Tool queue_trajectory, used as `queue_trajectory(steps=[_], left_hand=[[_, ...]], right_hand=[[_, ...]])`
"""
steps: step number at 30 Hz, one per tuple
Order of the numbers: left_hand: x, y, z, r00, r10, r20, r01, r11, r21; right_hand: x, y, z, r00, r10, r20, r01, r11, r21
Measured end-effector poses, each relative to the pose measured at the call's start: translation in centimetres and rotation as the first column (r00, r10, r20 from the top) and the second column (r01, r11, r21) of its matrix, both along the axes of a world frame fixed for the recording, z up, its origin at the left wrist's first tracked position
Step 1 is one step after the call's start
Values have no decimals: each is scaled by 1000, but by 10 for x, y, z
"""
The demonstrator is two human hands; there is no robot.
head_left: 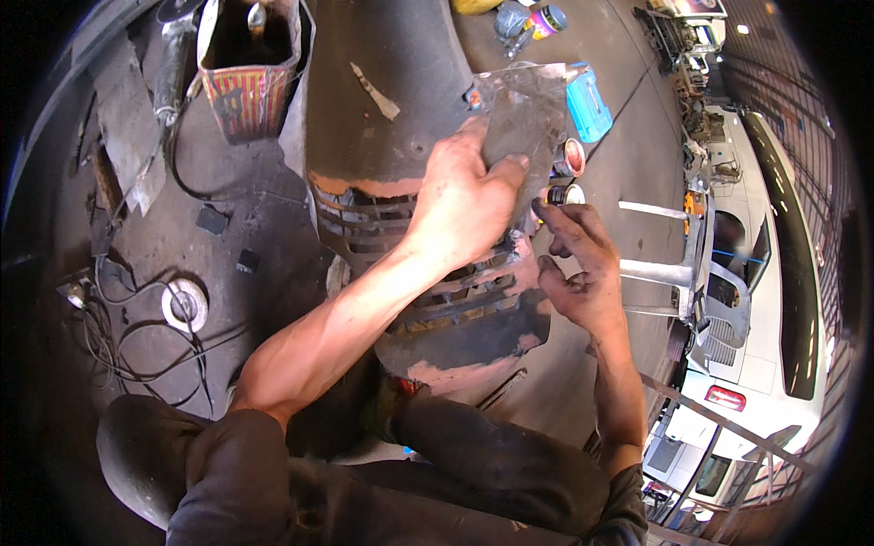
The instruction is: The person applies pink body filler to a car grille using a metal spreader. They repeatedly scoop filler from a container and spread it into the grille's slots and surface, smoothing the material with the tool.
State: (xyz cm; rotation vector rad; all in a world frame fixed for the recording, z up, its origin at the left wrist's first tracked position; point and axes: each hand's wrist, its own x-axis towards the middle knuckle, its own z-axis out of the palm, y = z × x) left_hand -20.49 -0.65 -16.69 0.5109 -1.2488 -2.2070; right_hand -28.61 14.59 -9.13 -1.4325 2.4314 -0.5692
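Note:
My left hand point(464, 196) reaches forward over a dark, slatted car-body panel point(364, 146). It grips a thin, smudged grey plate point(528, 114), with the thumb lying on its upper face. My right hand point(587, 264) is just beside the plate's near right edge. Its dirty fingers are bent, thumb and index finger apart, and I see nothing held between them. Patches of pinkish filler point(455, 373) mark the panel's slats and near edge. A narrow pale scrap point(373, 91) lies on the panel's far part.
At left are a striped square bucket point(250, 100), a power tool point(170, 77), a white disc point(185, 305) and tangled cable point(137, 364). A blue case point(589, 102) and an open small can point(572, 157) stand beyond the plate. A chair point(724, 309) and a white vehicle point(774, 273) are at right.

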Motion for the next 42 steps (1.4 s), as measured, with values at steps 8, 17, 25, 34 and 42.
queue_trajectory(steps=[8,17,25,34,42], left_hand=[[-10,-17,-13,955,290,-58,-296,942,-156],[0,-32,-9,955,294,-35,-296,944,-148],[-2,-33,-16,964,266,-25,-267,957,-114],[-4,-30,-22,982,188,-21,-188,982,23],[-5,-29,-27,991,124,-46,-113,974,195]], right_hand=[[-43,33,-26,988,37,153,-51,995,89],[-73,49,-67,958,58,281,-93,989,113],[-80,52,-66,986,150,72,-159,979,127],[-63,56,-64,993,70,-94,-66,997,38],[-61,74,-73,991,-26,132,21,999,39]])
